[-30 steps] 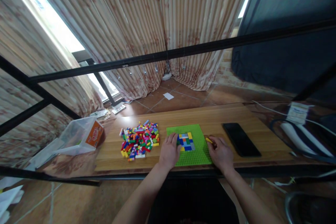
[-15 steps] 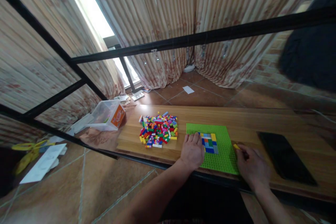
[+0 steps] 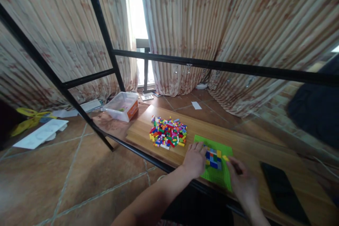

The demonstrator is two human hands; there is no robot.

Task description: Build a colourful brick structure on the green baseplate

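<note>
On the brown wooden tabletop [image 3: 249,142], I am resting my flat, unclenched left hand [image 3: 195,159] over the green studded plastic baseplate [image 3: 215,176], apparently steadying it beside the multicoloured brick patch [image 3: 213,159], while my right hand [image 3: 243,178] is pinching a small yellow plastic brick [image 3: 225,158] near the baseplate's right edge.

Your left hand [image 3: 194,160] and right hand [image 3: 242,180] are bare. Your left forearm [image 3: 159,197] is uncovered out to seven o'clock, your right forearm [image 3: 255,212] out past four. Between five and six o'clock you wear plain black cloth [image 3: 196,207] over your lap. A reddish patterned strip [image 3: 172,223] shows at six o'clock, too small to identify.
</note>
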